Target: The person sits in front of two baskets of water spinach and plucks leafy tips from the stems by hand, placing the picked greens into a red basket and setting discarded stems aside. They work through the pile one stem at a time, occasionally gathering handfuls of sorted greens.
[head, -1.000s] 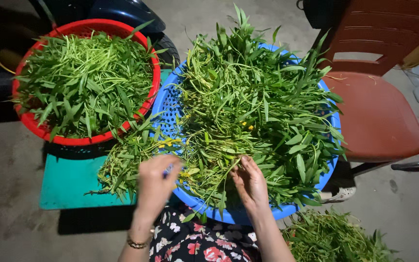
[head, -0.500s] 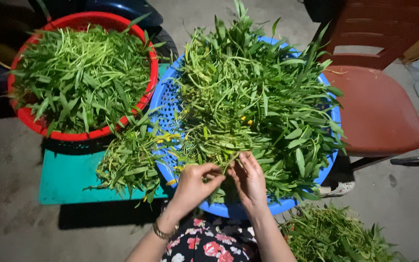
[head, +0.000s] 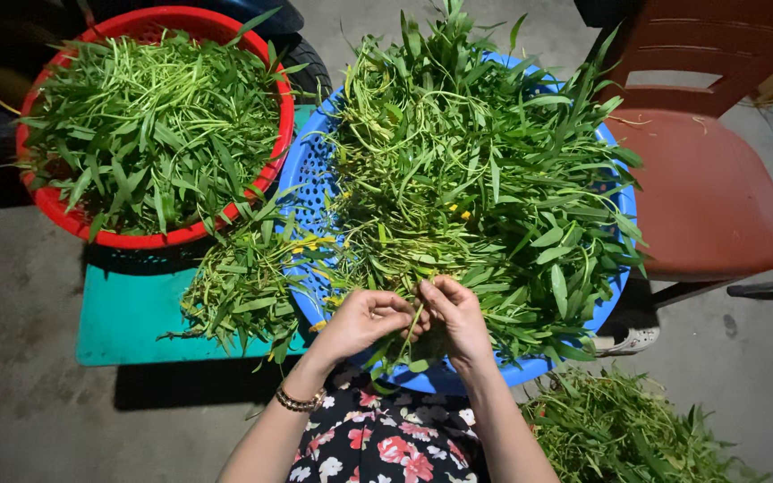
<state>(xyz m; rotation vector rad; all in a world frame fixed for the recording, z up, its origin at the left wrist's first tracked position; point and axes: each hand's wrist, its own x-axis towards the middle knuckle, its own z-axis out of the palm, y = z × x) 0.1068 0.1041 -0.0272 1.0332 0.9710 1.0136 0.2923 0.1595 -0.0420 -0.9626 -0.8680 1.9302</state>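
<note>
A thin green stem (head: 413, 326) is pinched between the fingertips of both hands at the near rim of the blue basket (head: 310, 192). The left hand (head: 364, 322) is curled, its thumb and forefinger closed on the stem from nine o'clock; the right hand (head: 458, 313) is closed on the same stem from three o'clock, the fingertips of the two hands nearly touching. A beaded bracelet (head: 299, 401) is worn on the left wrist.

The stem hangs down toward six o'clock, over a floral-patterned garment (head: 386, 443). At twelve o'clock from the hands, a large heap of leafy greens (head: 485, 179) is piled in the blue basket, with a few yellowed leaves mixed in. At nine o'clock from the hands, a smaller bunch of greens (head: 239, 286) is draped over the basket's edge onto a teal stool (head: 131, 317). At ten o'clock, a red basket (head: 64, 210) filled with trimmed greens (head: 149, 125) is set partly on the stool, touching the blue basket. At two o'clock, a red-brown plastic chair (head: 709, 188) is seen just beside the blue basket. At four o'clock, another pile of greens (head: 628, 429) lies on the concrete floor (head: 29, 394).
</note>
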